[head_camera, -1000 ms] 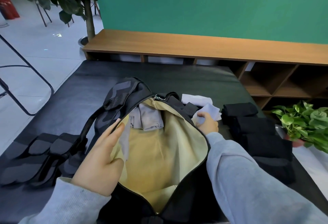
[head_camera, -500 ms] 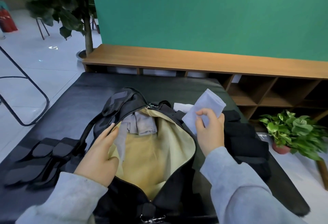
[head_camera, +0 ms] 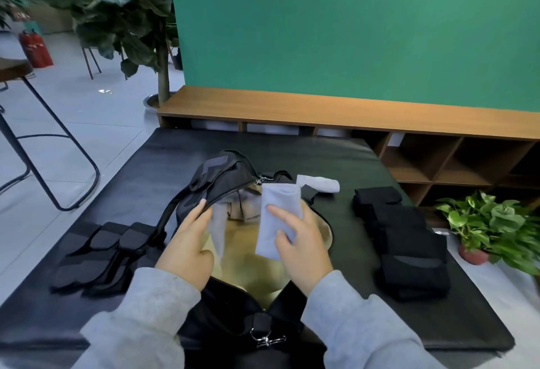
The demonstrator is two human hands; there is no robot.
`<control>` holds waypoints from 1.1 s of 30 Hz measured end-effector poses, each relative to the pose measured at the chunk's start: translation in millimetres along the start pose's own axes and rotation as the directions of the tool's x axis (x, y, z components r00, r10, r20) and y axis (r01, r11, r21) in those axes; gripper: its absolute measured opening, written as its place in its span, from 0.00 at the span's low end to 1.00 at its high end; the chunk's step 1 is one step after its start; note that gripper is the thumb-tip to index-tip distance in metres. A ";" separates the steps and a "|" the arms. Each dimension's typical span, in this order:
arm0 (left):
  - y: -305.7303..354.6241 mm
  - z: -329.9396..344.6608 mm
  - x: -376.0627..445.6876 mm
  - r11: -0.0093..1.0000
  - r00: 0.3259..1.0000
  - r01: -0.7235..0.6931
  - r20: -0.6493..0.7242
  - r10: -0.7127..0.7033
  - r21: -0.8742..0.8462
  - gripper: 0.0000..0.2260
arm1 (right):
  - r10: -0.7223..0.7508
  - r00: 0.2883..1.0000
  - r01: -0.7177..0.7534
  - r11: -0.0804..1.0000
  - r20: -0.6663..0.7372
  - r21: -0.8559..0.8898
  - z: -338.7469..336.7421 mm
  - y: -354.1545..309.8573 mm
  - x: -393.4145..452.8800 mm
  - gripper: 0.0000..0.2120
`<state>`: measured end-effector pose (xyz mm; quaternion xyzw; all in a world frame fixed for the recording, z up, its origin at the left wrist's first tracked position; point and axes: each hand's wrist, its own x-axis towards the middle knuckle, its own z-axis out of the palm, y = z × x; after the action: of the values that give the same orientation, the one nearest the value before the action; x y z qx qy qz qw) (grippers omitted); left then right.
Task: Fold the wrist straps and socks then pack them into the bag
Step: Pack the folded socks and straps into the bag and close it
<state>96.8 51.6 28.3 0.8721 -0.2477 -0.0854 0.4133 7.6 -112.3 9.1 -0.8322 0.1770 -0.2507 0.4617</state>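
Observation:
A black bag [head_camera: 217, 177] with a tan lining lies unzipped in front of me on the black mat [head_camera: 336, 161]. My right hand [head_camera: 302, 240] holds a folded light grey sock [head_camera: 277, 214] over the bag's mouth. My left hand [head_camera: 187, 244] grips the bag's left rim and pulls it wide. Grey folded items [head_camera: 247, 208] lie inside at the far end. Another folded grey sock [head_camera: 320, 183] rests on the mat just behind the bag. Folded black items [head_camera: 403, 240] are stacked to the right. Black wrist straps [head_camera: 99, 252] lie to the left.
A small potted plant [head_camera: 491, 222] stands off the mat's right edge. A low wooden shelf unit [head_camera: 380, 114] runs along the green wall behind. A tall plant [head_camera: 122, 12] and a black stool frame [head_camera: 43, 141] stand on the floor to the left.
My right hand picked the grey sock up from behind the bag and carried it left, over the bag's mouth. My left hand stayed on the bag's rim. The camera tilted up.

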 end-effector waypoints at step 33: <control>-2.0 -6.7 -6.6 1.000 0.998 -0.019 0.058 0.018 0.024 0.36 | 0.448 0.872 -0.411 0.889 0.195 -0.204 83.7 35.4 36.7 0.22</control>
<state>94.2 60.5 30.8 0.8720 -0.2686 -0.1039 0.3957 83.7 -92.8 -49.4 -0.8293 0.3204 -0.0258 0.4571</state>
